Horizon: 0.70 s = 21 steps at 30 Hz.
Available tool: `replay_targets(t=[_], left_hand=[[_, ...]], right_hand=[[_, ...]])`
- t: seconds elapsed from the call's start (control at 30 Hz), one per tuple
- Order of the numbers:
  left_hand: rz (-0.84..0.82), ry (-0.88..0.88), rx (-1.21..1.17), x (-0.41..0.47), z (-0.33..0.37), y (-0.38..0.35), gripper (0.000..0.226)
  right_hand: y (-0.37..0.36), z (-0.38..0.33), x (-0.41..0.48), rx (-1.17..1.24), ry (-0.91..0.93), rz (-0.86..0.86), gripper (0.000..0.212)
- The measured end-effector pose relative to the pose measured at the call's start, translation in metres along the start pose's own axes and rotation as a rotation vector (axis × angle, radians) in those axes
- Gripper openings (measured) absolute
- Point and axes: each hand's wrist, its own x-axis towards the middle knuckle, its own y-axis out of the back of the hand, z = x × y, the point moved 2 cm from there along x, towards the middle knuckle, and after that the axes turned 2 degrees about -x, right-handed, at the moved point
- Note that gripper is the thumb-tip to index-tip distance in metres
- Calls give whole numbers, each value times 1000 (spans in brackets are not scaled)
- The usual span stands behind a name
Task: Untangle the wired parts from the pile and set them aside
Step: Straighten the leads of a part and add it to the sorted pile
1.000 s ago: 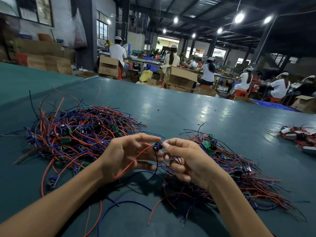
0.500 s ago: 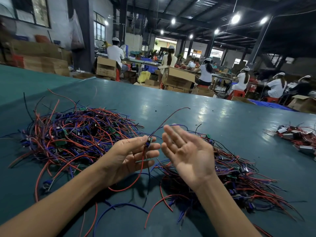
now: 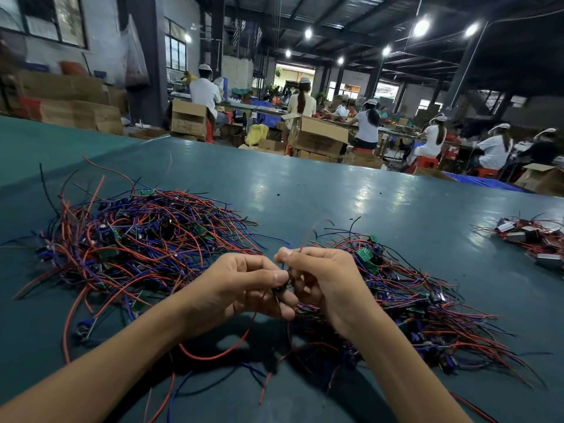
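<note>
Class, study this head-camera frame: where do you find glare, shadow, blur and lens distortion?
Head view: ceiling lamps bloom and throw pale glare patches on the green table; a dark shadow lies under the left hand and right hand, which pinch a wired part; a wire above them smears; the right pillar leans from the wide lens.

The teal desk (image 3: 335, 190) runs far ahead of the left grip (image 3: 241, 285) and the right grip (image 3: 323, 279), glossy with reflected lamplight. Past its far edge, ahead of the left grip, stand cardboard boxes (image 3: 189, 119) and a dark pillar (image 3: 146, 56). Further left is a grey wall with windows (image 3: 70, 19) and stacked cartons (image 3: 79, 108). Ahead and right of the right grip, workers (image 3: 367, 126) in white caps sit on red stools (image 3: 422, 162) at long benches. High above, a dark beamed roof carries round lamps (image 3: 421, 27). A bright doorway (image 3: 294, 76) shows at the back.
</note>
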Motion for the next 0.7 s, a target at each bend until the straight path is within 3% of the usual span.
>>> replay_targets(t=[0.1, 0.23, 0.43, 0.6, 0.7], left_hand=[[-66, 26, 35, -3, 3, 2, 5], [-260, 114, 40, -7, 1, -2, 11], [-397, 166, 12, -6, 3, -2, 7], [-408, 223, 32, -7, 3, 7, 17], [-409, 204, -31, -9, 3, 10, 23]], right_hand=[[11, -5, 3, 38, -47, 16, 13], [27, -11, 7, 100, -56, 81, 14], [38, -10, 10, 65, -20, 77, 16], [42, -7, 13, 75, 4, 135, 14], [43, -9, 15, 223, 38, 205, 19]])
